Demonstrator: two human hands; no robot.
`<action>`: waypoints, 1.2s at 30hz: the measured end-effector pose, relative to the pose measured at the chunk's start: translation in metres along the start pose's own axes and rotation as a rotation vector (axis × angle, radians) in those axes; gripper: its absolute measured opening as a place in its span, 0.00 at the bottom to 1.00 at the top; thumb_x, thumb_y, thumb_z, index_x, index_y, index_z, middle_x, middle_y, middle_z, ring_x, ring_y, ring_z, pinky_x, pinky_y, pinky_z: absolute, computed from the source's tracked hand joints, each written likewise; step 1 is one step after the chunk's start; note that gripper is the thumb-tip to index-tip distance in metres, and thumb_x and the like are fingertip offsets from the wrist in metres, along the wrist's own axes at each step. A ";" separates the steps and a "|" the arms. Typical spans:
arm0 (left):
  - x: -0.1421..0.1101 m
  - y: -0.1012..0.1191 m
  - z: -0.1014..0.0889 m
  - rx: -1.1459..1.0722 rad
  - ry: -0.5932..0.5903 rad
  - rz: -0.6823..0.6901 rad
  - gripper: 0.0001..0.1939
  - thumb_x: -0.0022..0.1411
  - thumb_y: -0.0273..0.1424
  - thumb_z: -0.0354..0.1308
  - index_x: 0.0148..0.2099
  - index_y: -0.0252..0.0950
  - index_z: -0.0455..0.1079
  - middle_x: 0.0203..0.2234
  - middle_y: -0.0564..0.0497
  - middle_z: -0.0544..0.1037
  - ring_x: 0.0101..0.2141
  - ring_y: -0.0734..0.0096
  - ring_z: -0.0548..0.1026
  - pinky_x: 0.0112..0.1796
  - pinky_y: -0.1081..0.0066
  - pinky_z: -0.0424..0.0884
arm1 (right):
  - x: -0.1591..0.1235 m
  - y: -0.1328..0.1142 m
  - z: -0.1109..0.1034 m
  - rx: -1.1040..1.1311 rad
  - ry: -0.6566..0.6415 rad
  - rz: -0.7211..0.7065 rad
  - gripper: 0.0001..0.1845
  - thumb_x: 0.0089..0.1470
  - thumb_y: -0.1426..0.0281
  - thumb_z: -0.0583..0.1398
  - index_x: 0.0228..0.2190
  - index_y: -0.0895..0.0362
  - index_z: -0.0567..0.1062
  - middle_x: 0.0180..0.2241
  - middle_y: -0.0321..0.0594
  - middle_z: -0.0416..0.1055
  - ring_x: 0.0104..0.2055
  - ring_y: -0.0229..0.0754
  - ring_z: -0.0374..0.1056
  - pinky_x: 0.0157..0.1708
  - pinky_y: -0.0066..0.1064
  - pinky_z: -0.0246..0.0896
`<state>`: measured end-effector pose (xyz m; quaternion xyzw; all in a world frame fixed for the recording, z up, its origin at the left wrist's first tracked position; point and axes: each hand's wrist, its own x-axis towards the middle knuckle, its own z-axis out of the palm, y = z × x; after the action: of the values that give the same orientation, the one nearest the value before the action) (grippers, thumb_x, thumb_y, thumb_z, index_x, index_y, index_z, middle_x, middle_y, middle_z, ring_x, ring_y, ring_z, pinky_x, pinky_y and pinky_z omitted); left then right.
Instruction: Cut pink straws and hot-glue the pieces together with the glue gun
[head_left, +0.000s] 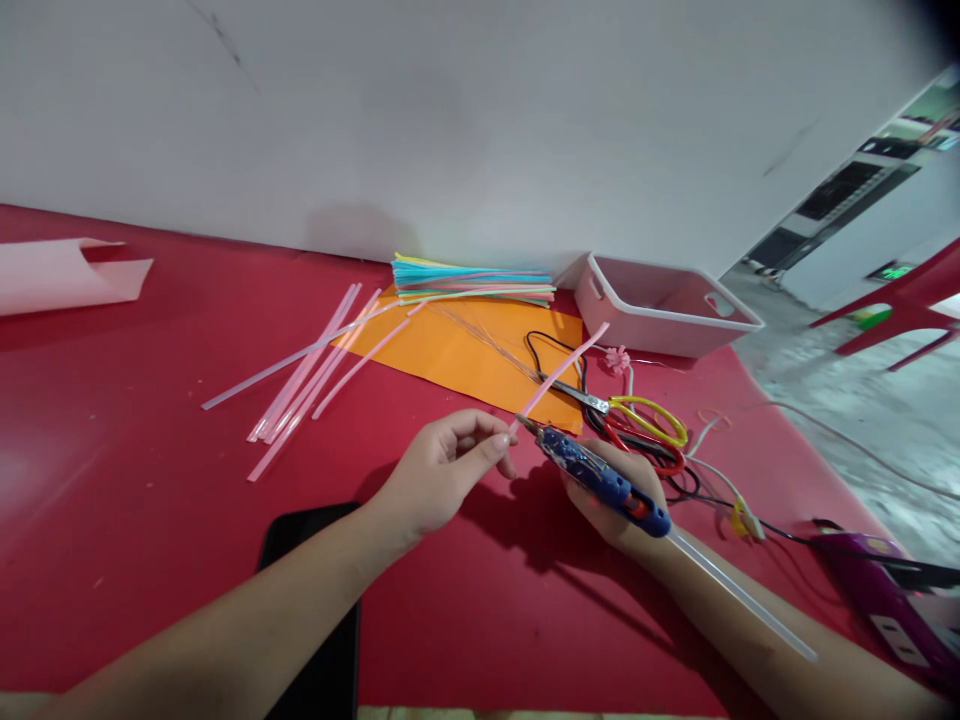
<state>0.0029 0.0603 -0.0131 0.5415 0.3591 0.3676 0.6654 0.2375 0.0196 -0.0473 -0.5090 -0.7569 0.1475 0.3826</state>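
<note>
Between thumb and fingers, my left hand [457, 460] pinches the near end of a thin pink strip [562, 369], which slants up and away to the right. My right hand [619, 490] is wrapped round a blue hot glue gun [592, 470] with a clear glue stick [742, 598] out of its back. The gun's nozzle meets or nearly meets the strip just beyond my left fingertips. Past the gun lie scissors [646, 421] with yellow and red handles. A small pink fringed flower [617, 360] rests near them.
Loose pink strips [307, 375] lie left of an orange sheet [480, 345]. Behind it is a bundle of coloured strips [472, 279] beside a pink bin [667, 300]. A black phone-like slab [322, 620] sits under my left forearm. Cables run right towards a purple power strip [877, 590].
</note>
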 end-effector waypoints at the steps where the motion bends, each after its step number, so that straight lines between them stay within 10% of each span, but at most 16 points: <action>1: 0.000 0.000 0.000 0.002 0.000 0.001 0.08 0.64 0.35 0.59 0.34 0.37 0.70 0.25 0.56 0.77 0.17 0.83 0.58 0.21 0.75 0.55 | 0.000 0.001 0.000 0.000 0.000 0.005 0.05 0.51 0.75 0.61 0.32 0.53 0.72 0.21 0.31 0.71 0.19 0.34 0.64 0.20 0.24 0.61; 36: -0.002 0.005 0.002 0.077 0.071 -0.024 0.09 0.63 0.36 0.58 0.33 0.37 0.70 0.22 0.55 0.75 0.19 0.79 0.63 0.22 0.74 0.56 | 0.004 -0.007 -0.003 0.028 -0.040 -0.073 0.03 0.52 0.75 0.60 0.30 0.55 0.70 0.21 0.31 0.68 0.18 0.32 0.62 0.19 0.23 0.57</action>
<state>0.0033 0.0583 -0.0072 0.5488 0.4030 0.3644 0.6353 0.2343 0.0195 -0.0401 -0.4724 -0.7803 0.1542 0.3798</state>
